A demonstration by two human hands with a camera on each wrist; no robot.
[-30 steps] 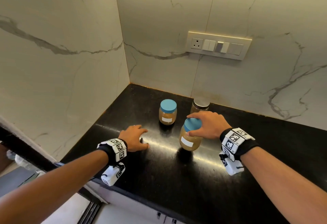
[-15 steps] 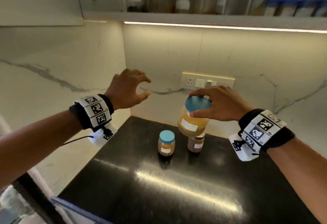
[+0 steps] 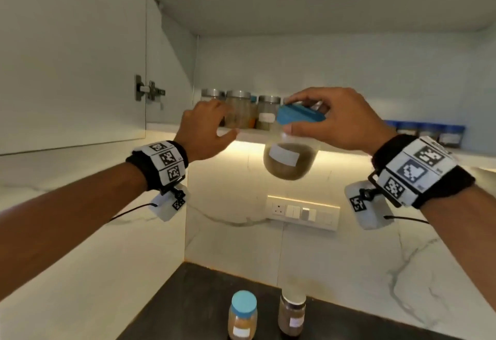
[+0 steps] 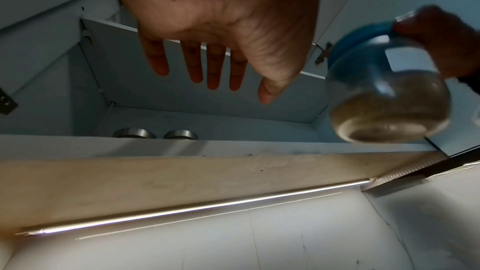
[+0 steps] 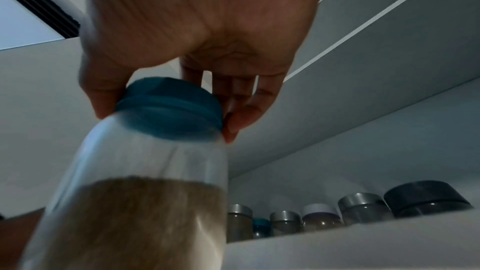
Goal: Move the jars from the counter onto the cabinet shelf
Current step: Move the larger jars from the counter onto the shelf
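Blue-lidded jar (image 3: 291, 157) of brownish powder, hanging tilted in mid-air just in front of and partly below the cabinet shelf (image 3: 335, 149), gripped from above by the right hand (image 3: 330, 119), fingers (image 5: 231, 124) and thumb curled round the blue lid (image 5: 168, 108). Left hand (image 3: 204, 127) raised to the left of the jar, holding nothing, fingers (image 4: 215, 69) straight and slightly apart, near the steel-lidded jars (image 3: 236, 110) already on the shelf. Two more jars down on the black worktop (image 3: 188, 307): a small blue-lidded jar (image 3: 242, 315) and, just to its right, a brown-filled jar (image 3: 292, 315) with a pale lid. Probably the lift-and-place step for the first jar, with two left to move. Best done by raising the base clear above the shelf edge, levelling the jar, then easing it forward into a gap among the stored jars and setting the base flat before letting go. Grip on the lid alone risky: a loose lid or a swinging body could mean a knock against the shelf lip or the neighbours. Free left hand well placed to steady the glass from below.
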